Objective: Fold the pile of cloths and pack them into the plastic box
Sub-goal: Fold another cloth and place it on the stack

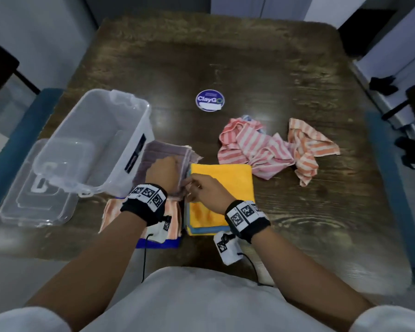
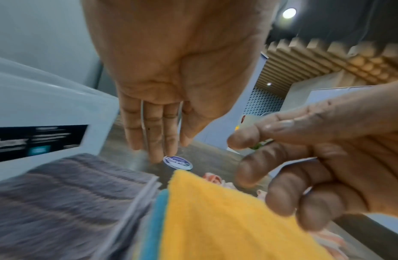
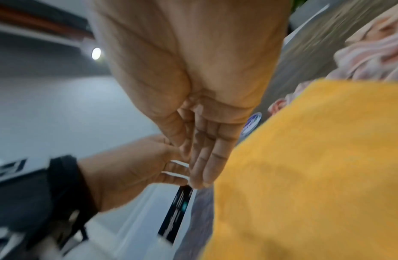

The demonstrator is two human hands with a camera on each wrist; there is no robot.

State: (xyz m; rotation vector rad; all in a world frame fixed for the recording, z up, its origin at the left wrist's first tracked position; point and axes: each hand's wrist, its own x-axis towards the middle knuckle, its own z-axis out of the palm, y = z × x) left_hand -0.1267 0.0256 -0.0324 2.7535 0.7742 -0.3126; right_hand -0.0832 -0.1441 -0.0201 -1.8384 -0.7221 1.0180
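A clear plastic box [image 1: 65, 144] stands empty at the left of the table. Beside it lies a folded grey-purple cloth [image 1: 163, 152] [image 2: 60, 202]. My left hand [image 1: 162, 172] [image 2: 157, 144] is over this cloth with straight fingers and holds nothing. A folded yellow cloth [image 1: 225, 180] [image 2: 215, 219] [image 3: 316, 176] tops a stack with blue layers under it. My right hand [image 1: 199, 190] [image 3: 204, 158] hovers at the yellow cloth's left edge, close to the left hand, fingers relaxed and empty. Unfolded pink-striped [image 1: 249, 147] and orange-striped [image 1: 307, 149] cloths lie crumpled at the right.
The box's clear lid [image 1: 34, 200] lies at the front left, partly under the box. A folded orange-striped cloth [image 1: 113, 209] and a blue one [image 1: 158, 244] sit under my left wrist. A round purple sticker [image 1: 210, 100] marks the table's middle. Chairs stand beyond both side edges.
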